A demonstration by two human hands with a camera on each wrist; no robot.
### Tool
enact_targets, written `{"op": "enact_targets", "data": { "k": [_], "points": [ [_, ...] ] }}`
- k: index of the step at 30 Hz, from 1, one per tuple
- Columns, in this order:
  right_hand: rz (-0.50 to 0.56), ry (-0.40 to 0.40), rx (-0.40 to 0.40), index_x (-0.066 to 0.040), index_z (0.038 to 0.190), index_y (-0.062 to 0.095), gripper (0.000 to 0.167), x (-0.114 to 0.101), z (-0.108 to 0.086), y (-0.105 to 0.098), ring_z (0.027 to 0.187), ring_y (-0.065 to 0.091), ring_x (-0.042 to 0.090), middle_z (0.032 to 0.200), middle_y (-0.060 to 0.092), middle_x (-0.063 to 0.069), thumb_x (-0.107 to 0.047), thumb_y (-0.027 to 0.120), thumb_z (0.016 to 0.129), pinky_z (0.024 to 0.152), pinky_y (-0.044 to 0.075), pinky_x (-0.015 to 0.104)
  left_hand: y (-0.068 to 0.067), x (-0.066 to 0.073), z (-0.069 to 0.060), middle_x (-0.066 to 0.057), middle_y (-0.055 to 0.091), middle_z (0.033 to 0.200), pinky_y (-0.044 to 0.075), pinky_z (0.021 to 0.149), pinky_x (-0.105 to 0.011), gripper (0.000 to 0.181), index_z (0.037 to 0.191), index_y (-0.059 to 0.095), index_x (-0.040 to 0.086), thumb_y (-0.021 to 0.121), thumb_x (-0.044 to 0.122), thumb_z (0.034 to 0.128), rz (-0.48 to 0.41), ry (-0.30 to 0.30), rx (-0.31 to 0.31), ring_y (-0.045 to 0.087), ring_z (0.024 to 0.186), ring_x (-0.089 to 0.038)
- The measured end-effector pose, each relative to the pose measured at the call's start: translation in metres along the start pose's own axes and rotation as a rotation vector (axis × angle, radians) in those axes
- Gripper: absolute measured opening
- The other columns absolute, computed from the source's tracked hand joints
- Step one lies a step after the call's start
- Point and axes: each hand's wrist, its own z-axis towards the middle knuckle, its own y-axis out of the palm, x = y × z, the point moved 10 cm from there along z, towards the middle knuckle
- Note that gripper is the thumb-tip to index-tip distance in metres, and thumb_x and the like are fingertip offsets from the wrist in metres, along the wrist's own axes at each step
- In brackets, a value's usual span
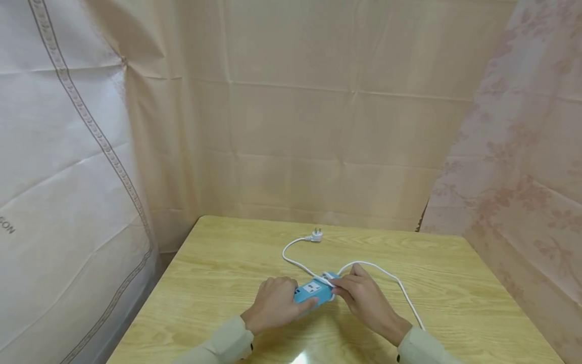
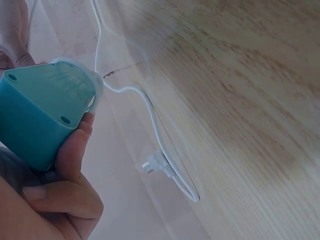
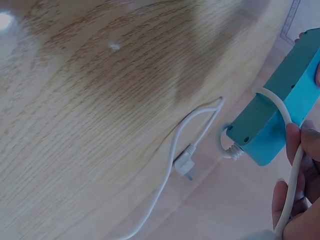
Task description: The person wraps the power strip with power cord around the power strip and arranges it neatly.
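A blue power strip is held diagonally above the worktop. Its white cord wraps around one end; the white plug rests beyond it, prongs up.

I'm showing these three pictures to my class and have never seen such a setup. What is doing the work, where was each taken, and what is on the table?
There is no machine: a person works with two bare hands. The widest picture comes from a camera on the head, looking forward and down; the other two come from cameras on the left and right wrists. The left hand grips a blue power strip, which looks raised off the wooden table. The right hand pinches the white cord, part of which wraps round the strip. The cord's plug lies on the table beyond the hands.
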Motion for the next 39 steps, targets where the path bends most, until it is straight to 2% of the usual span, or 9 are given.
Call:
{"op": "enact_targets", "data": {
  "k": [7,12,20,26,34,39],
  "points": [
    [0.026,-0.009,0.024,-0.005,0.106,0.08,0.028,0.0,-0.001,-0.002,0.075,0.032,0.002,0.074,0.063,-0.016,-0.001,0.086,0.079,0.06,0.035,0.014,0.001,-0.008,0.001,0.011,0.048,0.059,0.034,0.047,-0.028,0.055,0.068,0.057,0.022,0.061,0.072,0.0892,-0.059,-0.061,-0.001,0.042,0.049,-0.007],
    [0.038,-0.004,0.032,-0.005,0.108,0.079,0.03,0.0,-0.002,-0.003,0.075,0.033,0.002,0.076,0.062,-0.018,0.0,0.085,0.078,0.06,0.036,0.014,0.003,-0.009,0.0,0.012,0.051,0.063,0.036,0.049,-0.028,0.056,0.076,0.063,0.018,0.06,0.073,0.0898,-0.098,-0.074,0.012,0.044,0.051,-0.007],
    [0.045,0.05,0.021,-0.01,0.11,0.079,0.034,0.005,-0.004,-0.001,0.075,0.034,0.002,0.078,0.066,-0.012,0.0,0.086,0.078,0.057,0.038,0.015,0.002,-0.012,0.0,0.013,0.051,0.065,0.036,0.051,-0.029,0.057,0.079,0.064,0.018,0.059,0.074,0.0895,-0.089,-0.101,0.043,0.045,0.052,-0.007],
    [0.051,0.046,0.02,-0.009,0.112,0.078,0.033,0.006,-0.003,-0.002,0.075,0.036,0.001,0.079,0.059,-0.013,-0.001,0.084,0.08,0.058,0.04,0.014,-0.001,-0.015,0.0,0.013,0.054,0.069,0.039,0.052,-0.028,0.062,0.087,0.07,0.013,0.058,0.074,0.0904,-0.115,-0.115,0.077,0.048,0.053,-0.006],
    [0.045,0.04,0.042,-0.005,0.097,0.079,0.019,0.007,-0.006,-0.006,0.072,0.036,-0.002,0.078,0.052,-0.013,-0.002,0.084,0.079,0.06,0.045,0.016,-0.008,-0.024,0.002,0.013,0.053,0.063,0.039,0.047,-0.027,0.055,0.077,0.065,0.018,0.059,0.071,0.0918,-0.169,-0.144,0.126,0.048,0.049,-0.006],
    [0.037,0.057,0.045,-0.005,0.098,0.079,0.019,0.008,-0.007,-0.006,0.073,0.037,-0.002,0.076,0.053,-0.014,-0.002,0.083,0.08,0.059,0.043,0.016,-0.009,-0.024,0.001,0.012,0.053,0.063,0.038,0.047,-0.027,0.052,0.078,0.066,0.018,0.061,0.067,0.0929,-0.217,-0.142,0.139,0.048,0.05,-0.006]
  ]
}}
